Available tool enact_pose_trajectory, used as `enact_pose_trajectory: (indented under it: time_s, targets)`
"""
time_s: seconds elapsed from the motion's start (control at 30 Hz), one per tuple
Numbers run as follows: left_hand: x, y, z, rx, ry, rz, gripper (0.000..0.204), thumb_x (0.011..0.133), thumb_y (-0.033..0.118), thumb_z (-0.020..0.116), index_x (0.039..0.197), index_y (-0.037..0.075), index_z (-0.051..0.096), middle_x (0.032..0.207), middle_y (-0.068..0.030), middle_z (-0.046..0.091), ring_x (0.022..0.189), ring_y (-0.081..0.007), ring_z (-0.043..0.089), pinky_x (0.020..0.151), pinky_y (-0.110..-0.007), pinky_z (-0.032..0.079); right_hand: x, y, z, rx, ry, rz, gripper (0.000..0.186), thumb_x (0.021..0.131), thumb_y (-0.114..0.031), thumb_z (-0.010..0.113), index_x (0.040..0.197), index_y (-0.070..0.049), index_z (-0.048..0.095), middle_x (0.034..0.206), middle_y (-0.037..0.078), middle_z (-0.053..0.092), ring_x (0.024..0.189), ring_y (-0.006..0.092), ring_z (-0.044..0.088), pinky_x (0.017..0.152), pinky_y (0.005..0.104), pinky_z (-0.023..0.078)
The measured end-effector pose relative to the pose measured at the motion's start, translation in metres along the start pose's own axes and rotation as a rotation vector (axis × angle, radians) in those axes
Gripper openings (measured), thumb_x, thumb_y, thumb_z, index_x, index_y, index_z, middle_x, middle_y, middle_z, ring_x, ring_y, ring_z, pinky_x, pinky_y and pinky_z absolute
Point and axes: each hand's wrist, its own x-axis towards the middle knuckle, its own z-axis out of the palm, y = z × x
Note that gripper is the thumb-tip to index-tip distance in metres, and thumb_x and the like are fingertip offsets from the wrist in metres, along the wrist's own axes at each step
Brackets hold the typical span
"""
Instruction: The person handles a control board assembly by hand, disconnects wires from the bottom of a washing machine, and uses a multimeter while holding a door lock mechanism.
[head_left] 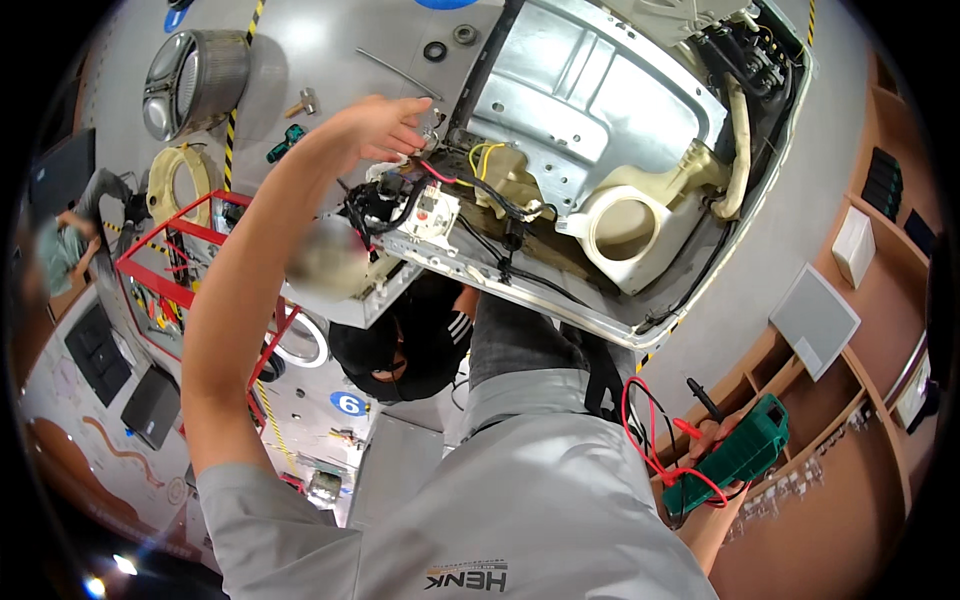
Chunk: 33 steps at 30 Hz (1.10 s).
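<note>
My left hand [388,128] reaches out over the near left corner of an opened washing machine cabinet [560,100], fingers stretched apart and nothing seen in them. Beneath it lie a wiring bundle [365,205], a red wire and a white plastic part [432,214]. Low on the right, my right hand [708,438] is closed round a green multimeter [745,450], its back turned up. A red test lead [655,468] loops from it, and a red probe and a black probe [704,398] stick out by my fingers. A cream plastic housing [625,228] with a round opening sits inside the cabinet.
A person in a black cap [362,352] crouches right beside the cabinet. On the floor at left are a metal drum [190,85], a hammer [303,101], a cream ring [178,185] and a red-framed tool cart [165,280]. Wooden shelves [830,400] stand at right.
</note>
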Motion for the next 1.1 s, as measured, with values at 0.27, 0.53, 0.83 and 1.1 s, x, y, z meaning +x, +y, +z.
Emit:
enact_pose_trajectory:
  time_s: [0.27, 0.53, 0.83, 1.1]
  targets:
    - [0.032, 0.003, 0.013, -0.304, -0.113, 0.022, 0.026, 0.087, 0.014, 0.064, 0.103, -0.006, 0.058, 0.096, -0.0158, 0.067, 0.082, -0.0193, 0.066, 0.069, -0.03, 0.055, 0.026, 0.008, 0.057, -0.201, 0.028, -0.204, 0.037, 0.077, -0.031, 0.074, 0.089, -0.001, 0.057, 0.084, 0.012, 0.058, 0.055, 0.0258, 0.059, 0.045, 0.0325, 0.047]
    - [-0.003, 0.003, 0.012, -0.635, -0.258, 0.303, 0.044, 0.089, 0.004, 0.058, 0.129, -0.004, 0.044, 0.121, -0.0172, 0.057, 0.108, -0.0213, 0.057, 0.096, -0.032, 0.046, 0.036, 0.007, 0.059, -0.184, -0.06, -0.139, 0.036, 0.082, -0.034, 0.068, 0.088, 0.0, 0.057, 0.084, 0.011, 0.058, 0.054, 0.0262, 0.058, 0.048, 0.0328, 0.047]
    - [-0.024, -0.005, 0.008, -0.812, -0.312, 0.428, 0.04, 0.089, 0.003, 0.056, 0.128, -0.002, 0.048, 0.121, -0.0168, 0.057, 0.113, -0.0243, 0.056, 0.098, -0.033, 0.044, 0.044, 0.008, 0.061, -0.042, -0.127, -0.202, 0.054, 0.068, -0.026, 0.082, 0.101, 0.005, 0.052, 0.096, 0.015, 0.054, 0.069, 0.0317, 0.065, 0.051, 0.0362, 0.056]
    - [-0.023, -0.013, 0.002, -0.901, -0.279, 0.46, 0.036, 0.091, 0.007, 0.056, 0.126, -0.002, 0.05, 0.12, -0.0172, 0.058, 0.114, -0.0259, 0.055, 0.1, -0.036, 0.043, 0.048, 0.009, 0.066, -0.037, -0.13, -0.217, 0.059, 0.068, -0.025, 0.083, 0.105, 0.007, 0.049, 0.099, 0.015, 0.052, 0.073, 0.0323, 0.066, 0.052, 0.0357, 0.058]
